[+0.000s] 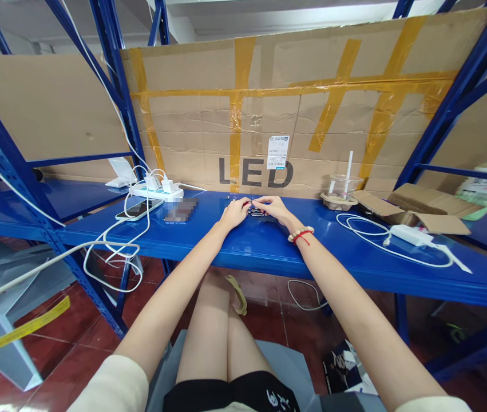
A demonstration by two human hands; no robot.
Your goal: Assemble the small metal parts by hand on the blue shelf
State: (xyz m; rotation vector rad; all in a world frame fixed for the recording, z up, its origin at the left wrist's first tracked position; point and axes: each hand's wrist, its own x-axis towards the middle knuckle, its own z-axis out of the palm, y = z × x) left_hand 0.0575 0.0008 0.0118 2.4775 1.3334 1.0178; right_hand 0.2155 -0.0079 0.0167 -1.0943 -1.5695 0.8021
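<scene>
Both of my hands meet over the middle of a blue metal shelf [209, 240]. My left hand [235, 213] has its fingers curled together at something tiny and reddish near the fingertips. My right hand [272, 208] reaches in from the other side, its fingers bent and pinched close to the left fingertips. What they hold is too small to name. Just below the fingers lies a small cluster of dark and shiny metal pieces [257, 212] on the shelf. A beaded bracelet [301, 233] and a red string circle my right wrist.
Left of my hands are a phone [139, 210], a white power strip [157, 193] and looped white cables [112, 243]. To the right stand a plastic cup [341, 187] with a straw, an opened cardboard box [423, 206] and a white adapter [411, 234]. Taped cardboard [191, 126] walls the back.
</scene>
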